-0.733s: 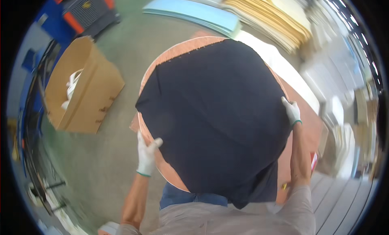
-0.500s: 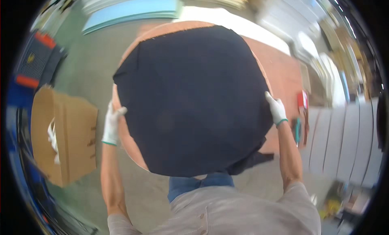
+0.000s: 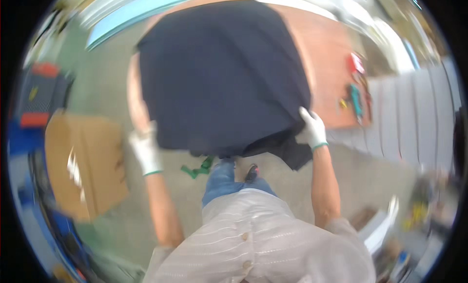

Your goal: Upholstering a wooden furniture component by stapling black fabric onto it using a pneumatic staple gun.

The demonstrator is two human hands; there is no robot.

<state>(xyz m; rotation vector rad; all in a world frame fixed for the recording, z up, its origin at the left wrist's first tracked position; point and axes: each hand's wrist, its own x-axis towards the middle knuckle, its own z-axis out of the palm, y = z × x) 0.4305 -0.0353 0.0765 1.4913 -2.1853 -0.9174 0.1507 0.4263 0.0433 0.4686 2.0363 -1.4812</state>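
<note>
A large, roughly round tan board [image 3: 134,90] lies flat in front of me, with a black cloth [image 3: 219,78] spread over most of it. Bare tan rim shows along the left, far and right sides. My left hand [image 3: 146,149], in a white glove with a green cuff, is closed on the near-left rim, a little blurred. My right hand [image 3: 312,129], gloved the same way, grips the near-right edge, its thumb on top of the cloth. A loose flap of the cloth hangs off the near edge beside my right hand.
Behind the board is a reddish-brown tabletop [image 3: 336,78] bearing a teal-handled tool [image 3: 356,102] and a red-and-white item [image 3: 356,63]. A cardboard box [image 3: 105,161] stands left. Pale layered sheets [image 3: 404,112] are at right, blue sheets [image 3: 136,17] at far left. A green strip [image 3: 195,171] lies on the floor.
The cloth-covered board has shifted away from my body, and both hands went with it. My legs, a shoe and the green strip now show below its near edge. The cloth looks more creased.
</note>
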